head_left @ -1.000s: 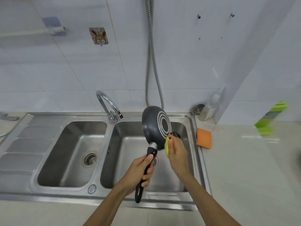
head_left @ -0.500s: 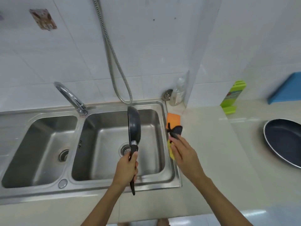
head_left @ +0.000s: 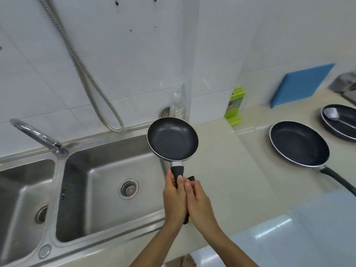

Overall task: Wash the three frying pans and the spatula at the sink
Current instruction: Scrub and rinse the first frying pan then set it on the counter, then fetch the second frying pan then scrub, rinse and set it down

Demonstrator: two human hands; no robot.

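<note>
The left hand (head_left: pixel 174 197) is wrapped round the black handle (head_left: pixel 177 172) of the small frying pan (head_left: pixel 172 140), thumb up along the grip. The right hand (head_left: pixel 198 201) lies against it, back to the camera, fingers fairly straight. A dark tab (head_left: pixel 191 178) pokes out past its fingertips and a yellow sliver shows at its heel. The palm is hidden, so whether it grips anything cannot be told.

The small frying pan is held in the air over the seam between sink and counter, tipped so its round inside faces the camera. It has a matte black non-stick lining, a thin bright metal rim and a short steel neck joining bowl to handle.

To the left is the brushed stainless steel sink (head_left: pixel 115 134) with two rectangular basins. The right basin (head_left: pixel 92 199) holds only a round perforated strainer (head_left: pixel 128 188); the left basin (head_left: pixel 17 193) shows a drain (head_left: pixel 41 214). A curved chrome tap (head_left: pixel 38 136) rises between them, and a ribbed metal hose (head_left: pixel 86 74) loops down the white tiled wall.

To the right, on the glossy beige counter (head_left: pixel 231 170), the large frying pan (head_left: pixel 299 143) sits upright, speckled black inside, its black handle pointing at the lower right. Behind it, near the frame edge, the third frying pan (head_left: pixel 344 132) holds the spatula (head_left: pixel 331 113), whose shiny metal head rests in the bowl. A green plastic stand (head_left: pixel 235 105) and a blue board (head_left: pixel 300 85) lean at the wall, and a clear bottle (head_left: pixel 177 105) stands in the corner.
</note>
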